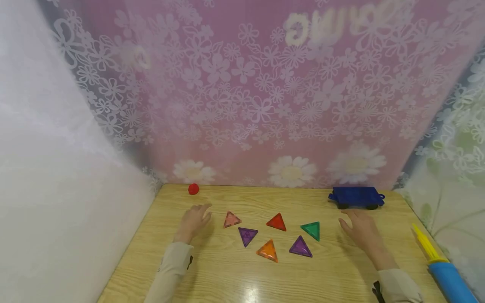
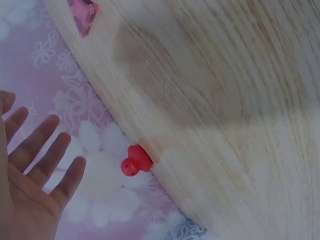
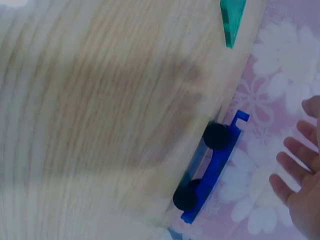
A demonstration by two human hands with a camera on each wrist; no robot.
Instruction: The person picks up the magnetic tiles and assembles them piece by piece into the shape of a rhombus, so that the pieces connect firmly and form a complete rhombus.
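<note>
My left hand [image 1: 192,223] hovers over the left side of the table, fingers spread and holding nothing. Beyond it lies a small red toy [image 1: 193,189], which looks like a duck [image 2: 136,161] in the left wrist view. To its right is a pink triangle tile [image 1: 231,219]. On the other side my right hand [image 1: 361,230] is held with relaxed fingers, just in front of a blue toy wagon [image 1: 358,197] with black wheels [image 3: 216,135]. Between the hands lie a green triangle [image 1: 312,230], a red one [image 1: 277,221], an orange one [image 1: 268,251] and two purple triangles [image 1: 300,247].
A blue and yellow pump-like tube [image 1: 449,273] lies along the right edge of the wooden table [image 1: 212,282]. A pink flowered curtain [image 1: 242,109] stands behind the table, with a white wall [image 1: 68,168] on the left.
</note>
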